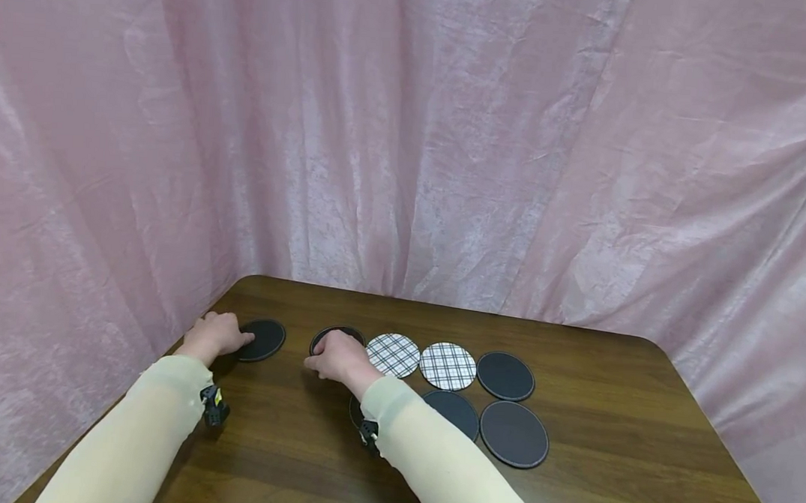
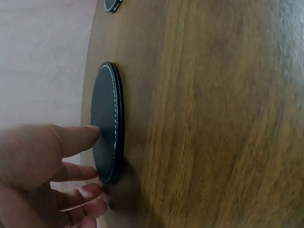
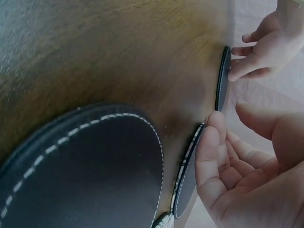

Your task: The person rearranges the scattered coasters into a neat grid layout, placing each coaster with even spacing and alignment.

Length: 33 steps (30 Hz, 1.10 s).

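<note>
Under my left hand (image 1: 214, 335) lies a round black coaster (image 1: 264, 341) with pale edge stitching, at the table's far left. The left wrist view shows two dark layers along the rim of this coaster (image 2: 107, 114). My left thumb (image 2: 80, 137) presses on its top, and the other fingers are bent at its edge. My right hand (image 1: 340, 360) hovers by another black coaster (image 1: 335, 331), partly covering it in the head view. Its fingers (image 3: 209, 152) are loosely bent, with the thumb apart and nothing between them.
Two plaid white coasters (image 1: 393, 355) and a black coaster (image 1: 505, 376) continue the back row. In front lie a dark coaster (image 1: 453, 413), a brownish coaster (image 1: 514, 434) and one mostly hidden under my right wrist. Pink curtains (image 1: 408, 132) hang behind the wooden table (image 1: 638, 427).
</note>
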Tool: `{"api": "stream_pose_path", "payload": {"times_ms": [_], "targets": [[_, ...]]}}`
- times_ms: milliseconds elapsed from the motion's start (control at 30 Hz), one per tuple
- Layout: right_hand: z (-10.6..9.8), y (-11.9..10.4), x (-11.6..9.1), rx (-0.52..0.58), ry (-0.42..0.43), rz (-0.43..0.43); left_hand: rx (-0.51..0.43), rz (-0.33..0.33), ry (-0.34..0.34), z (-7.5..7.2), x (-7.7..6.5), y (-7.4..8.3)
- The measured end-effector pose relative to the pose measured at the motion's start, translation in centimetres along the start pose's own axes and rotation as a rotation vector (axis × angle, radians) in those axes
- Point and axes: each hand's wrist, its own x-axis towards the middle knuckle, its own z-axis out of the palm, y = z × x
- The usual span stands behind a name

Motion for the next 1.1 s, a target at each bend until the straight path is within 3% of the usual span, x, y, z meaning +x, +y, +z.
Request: {"api": "stream_pose_path", "payload": {"times_ms": [67, 167, 400, 500, 533, 600, 733, 833, 900, 1000, 1100], "targets": [[-0.2, -0.3, -0.4, -0.007, -0.006, 0.003, 0.008, 0.008, -0.009, 0.3, 0.5, -0.5], [-0.5, -0.8, -1.0, -0.014, -0.004, 0.010, 0.019, 0.015, 0.001, 1.2, 2.5, -2.1], [0.7, -0.6, -0.1, -0.028, -0.016, 0.020, 0.056, 0.129, 0.024, 5.8, 9.8, -8.7], [1.1, -0.6, -0.1, -0.025, -0.014, 0.028, 0.029, 0.166, -0.006, 7.0, 11.5, -10.4], [1.2, -0.7, -0.2, -0.022, -0.008, 0.029, 0.015, 0.180, -0.018, 7.2, 11.6, -10.6], [-0.1, -2.3, -2.5, -0.013, -0.004, 0.023, -0.001, 0.201, -0.036, 7.5, 11.5, -10.8], [-0.3, -3.6, -3.9, -0.004, -0.015, 0.010, 0.001, 0.201, -0.067, 7.6, 10.8, -10.8], [1.7, -3.1, -2.3, -0.056, -0.020, -0.009, -0.015, 0.168, -0.089, 7.8, 10.8, -11.0], [2.3, -3.5, -2.3, -0.082, -0.015, -0.017, -0.029, 0.144, -0.097, 7.7, 10.2, -10.8], [2.3, -4.3, -3.0, -0.081, -0.021, -0.023, -0.022, 0.097, -0.087, 7.0, 7.8, -9.0], [1.9, -4.8, -3.7, -0.067, -0.010, -0.021, -0.021, 0.077, -0.074, 4.7, 3.3, -5.6]]}}
